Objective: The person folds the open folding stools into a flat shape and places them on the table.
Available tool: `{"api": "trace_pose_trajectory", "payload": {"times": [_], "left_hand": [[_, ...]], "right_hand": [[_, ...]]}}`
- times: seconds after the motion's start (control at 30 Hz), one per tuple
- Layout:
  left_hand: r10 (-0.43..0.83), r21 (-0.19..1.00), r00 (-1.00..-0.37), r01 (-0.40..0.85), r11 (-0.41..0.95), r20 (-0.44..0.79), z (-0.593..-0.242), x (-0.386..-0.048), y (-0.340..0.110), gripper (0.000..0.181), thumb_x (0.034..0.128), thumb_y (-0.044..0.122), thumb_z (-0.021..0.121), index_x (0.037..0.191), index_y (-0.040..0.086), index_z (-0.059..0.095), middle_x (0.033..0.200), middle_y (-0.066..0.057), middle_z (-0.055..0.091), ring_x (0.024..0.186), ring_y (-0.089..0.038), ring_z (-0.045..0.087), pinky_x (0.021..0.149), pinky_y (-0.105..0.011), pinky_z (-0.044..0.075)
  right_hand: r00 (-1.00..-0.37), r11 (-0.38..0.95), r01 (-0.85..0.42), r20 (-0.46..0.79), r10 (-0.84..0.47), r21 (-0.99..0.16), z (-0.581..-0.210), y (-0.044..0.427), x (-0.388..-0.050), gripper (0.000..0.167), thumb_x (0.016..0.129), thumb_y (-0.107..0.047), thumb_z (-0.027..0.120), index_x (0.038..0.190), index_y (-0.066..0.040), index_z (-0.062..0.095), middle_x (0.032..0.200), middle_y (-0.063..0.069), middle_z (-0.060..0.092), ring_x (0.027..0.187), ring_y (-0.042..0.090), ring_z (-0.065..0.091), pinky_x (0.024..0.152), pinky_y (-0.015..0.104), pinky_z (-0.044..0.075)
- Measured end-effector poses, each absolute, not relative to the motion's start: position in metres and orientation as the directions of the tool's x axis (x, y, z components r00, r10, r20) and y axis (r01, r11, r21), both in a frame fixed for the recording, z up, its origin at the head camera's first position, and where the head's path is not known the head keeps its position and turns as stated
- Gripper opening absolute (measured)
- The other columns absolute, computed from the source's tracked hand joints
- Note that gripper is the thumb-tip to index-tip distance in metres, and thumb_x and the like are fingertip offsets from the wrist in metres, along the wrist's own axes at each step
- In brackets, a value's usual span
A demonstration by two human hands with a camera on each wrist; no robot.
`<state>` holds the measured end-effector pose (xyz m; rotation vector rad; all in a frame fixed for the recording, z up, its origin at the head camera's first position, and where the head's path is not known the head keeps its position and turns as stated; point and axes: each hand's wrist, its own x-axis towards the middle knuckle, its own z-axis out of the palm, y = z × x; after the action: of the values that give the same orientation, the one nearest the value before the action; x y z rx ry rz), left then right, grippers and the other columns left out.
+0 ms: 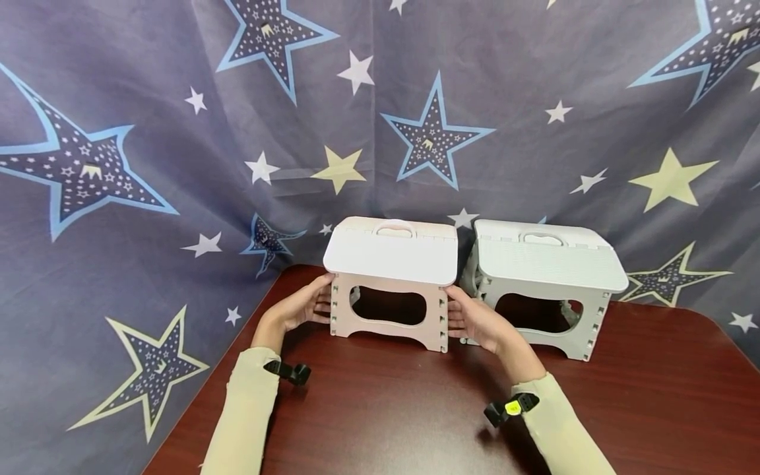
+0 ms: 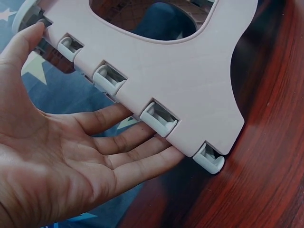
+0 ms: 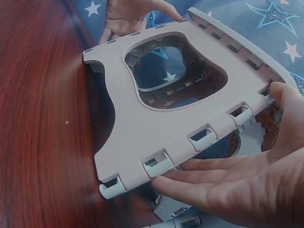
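Observation:
A pale pink folding stool with a white top (image 1: 392, 257) stands unfolded on the table. On its left side, the left hand (image 1: 299, 307) touches the edge, thumb up under the top and fingers extended low along the hinges. The right hand (image 1: 481, 320) touches the opposite side the same way. In the left wrist view the left palm (image 2: 80, 152) faces the pink panel (image 2: 190, 71), fingertips partly behind its hinged edge. In the right wrist view the right hand (image 3: 237, 180) has its thumb near the top and nearly straight fingers at the lower hinges.
A second, grey-white folding stool (image 1: 552, 260) stands unfolded just right of the pink one, close to the right hand. Both are near the back of the dark red wooden table (image 1: 380, 409). A blue-grey cloth with stars (image 1: 505, 86) hangs behind and at the left.

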<state>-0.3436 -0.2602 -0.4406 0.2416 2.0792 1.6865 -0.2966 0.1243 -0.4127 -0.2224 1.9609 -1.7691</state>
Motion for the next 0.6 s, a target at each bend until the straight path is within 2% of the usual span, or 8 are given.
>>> {"api": "trace_pose_trajectory", "payload": {"times": [0.17, 0.43, 0.6], "left_hand": [[0.409, 0.96, -0.881, -0.149, 0.236, -0.237, -0.4409, -0.3445, -0.2603, 0.085, 0.101, 0.065, 0.032, 0.149, -0.005, 0.037, 0.149, -0.026, 0.046, 0.115, -0.024, 0.062, 0.101, -0.046, 0.054], [0.414, 0.96, -0.881, -0.136, 0.244, -0.23, -0.441, -0.3455, -0.259, 0.086, 0.101, 0.065, 0.032, 0.149, -0.006, 0.037, 0.15, -0.027, 0.045, 0.116, -0.025, 0.061, 0.1, -0.046, 0.054], [0.403, 0.959, -0.886, -0.135, 0.251, -0.23, -0.4416, -0.3457, -0.2596, 0.086, 0.1007, 0.066, 0.033, 0.149, -0.005, 0.037, 0.149, -0.026, 0.046, 0.117, -0.026, 0.061, 0.1, -0.047, 0.054]], "right_hand": [[-0.867, 0.159, 0.205, -0.255, -0.429, -0.966, -0.4131, 0.1257, -0.2973, 0.085, 0.104, -0.055, 0.038, 0.153, 0.014, 0.025, 0.157, 0.037, 0.032, 0.144, 0.049, 0.039, 0.119, 0.056, 0.036], [-0.874, 0.145, 0.195, -0.239, -0.424, -0.97, -0.4149, 0.127, -0.2977, 0.083, 0.104, -0.054, 0.039, 0.151, 0.013, 0.03, 0.155, 0.035, 0.036, 0.14, 0.044, 0.045, 0.117, 0.055, 0.039], [-0.877, 0.13, 0.197, -0.234, -0.42, -0.972, -0.4158, 0.1261, -0.2988, 0.084, 0.103, -0.054, 0.041, 0.152, 0.014, 0.028, 0.156, 0.036, 0.035, 0.14, 0.045, 0.044, 0.118, 0.055, 0.038]]}}
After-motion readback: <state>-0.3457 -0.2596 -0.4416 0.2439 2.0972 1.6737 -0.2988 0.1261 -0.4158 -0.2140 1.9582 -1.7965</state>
